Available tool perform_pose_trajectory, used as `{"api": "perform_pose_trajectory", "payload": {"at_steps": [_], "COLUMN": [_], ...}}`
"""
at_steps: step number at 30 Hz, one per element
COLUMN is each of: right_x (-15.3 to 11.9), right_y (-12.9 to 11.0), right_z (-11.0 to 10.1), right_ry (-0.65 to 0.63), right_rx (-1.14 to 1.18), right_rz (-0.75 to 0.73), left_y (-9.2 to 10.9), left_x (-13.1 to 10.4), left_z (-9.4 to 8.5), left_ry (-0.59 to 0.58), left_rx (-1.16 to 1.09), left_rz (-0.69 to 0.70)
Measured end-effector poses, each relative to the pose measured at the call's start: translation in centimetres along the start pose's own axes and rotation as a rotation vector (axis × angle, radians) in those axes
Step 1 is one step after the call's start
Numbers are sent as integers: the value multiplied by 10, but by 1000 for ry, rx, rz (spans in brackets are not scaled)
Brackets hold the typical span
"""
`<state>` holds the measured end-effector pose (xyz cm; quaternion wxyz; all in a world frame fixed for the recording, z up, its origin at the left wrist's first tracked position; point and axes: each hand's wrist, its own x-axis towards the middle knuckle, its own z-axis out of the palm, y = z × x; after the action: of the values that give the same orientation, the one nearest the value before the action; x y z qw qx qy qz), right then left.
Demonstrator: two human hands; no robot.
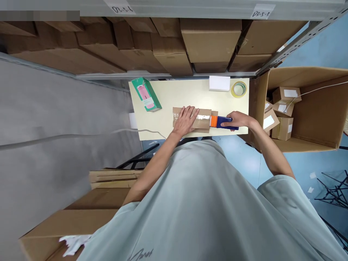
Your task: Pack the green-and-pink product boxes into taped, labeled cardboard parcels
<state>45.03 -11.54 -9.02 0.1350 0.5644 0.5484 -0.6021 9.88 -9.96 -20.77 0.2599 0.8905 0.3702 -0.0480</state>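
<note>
A narrow brown cardboard carton [203, 125] lies on the cream tabletop in front of me, a shiny strip of clear tape running along its upper face. My left hand [185, 120] rests flat on the carton's left part, fingers spread. At the carton's right end, a flap sticks out. There my right hand [236, 120] grips a slim dark-blue-and-orange box [219, 122], whose orange end meets the carton's end. Whether part of that box is inside the carton, I cannot tell.
On the cream table [168, 90] are a green-and-pink box [146, 95], a white stack [219, 83] and a tape roll [239, 89]. A large open carton [315, 119] on the right holds several small labelled boxes. Shelved cartons [212, 40] stand behind; a cable [122, 129] crosses from the left.
</note>
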Motion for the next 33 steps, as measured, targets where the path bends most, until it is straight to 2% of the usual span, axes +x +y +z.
{"api": "perform_pose_trajectory", "payload": {"at_steps": [7, 12, 18, 28, 33], "right_x": [0, -4, -4, -6, -14], "right_y": [5, 9, 17, -5, -11], "right_z": [3, 1, -9, -12, -19], "right_ry": [-17, -31, 17, 97, 83], "right_rx": [77, 96, -16, -134, -111], "right_rz": [-30, -14, 49, 67, 23], "left_y": [-1, -6, -16, -16, -14], "left_x": [0, -9, -19, -22, -26], "left_z": [1, -1, -5, -5, -5], "left_ry": [-9, -14, -4, 17, 1], "left_rx": [1, -14, -3, -12, 4], "left_rz": [5, -18, -83, -133, -134]}}
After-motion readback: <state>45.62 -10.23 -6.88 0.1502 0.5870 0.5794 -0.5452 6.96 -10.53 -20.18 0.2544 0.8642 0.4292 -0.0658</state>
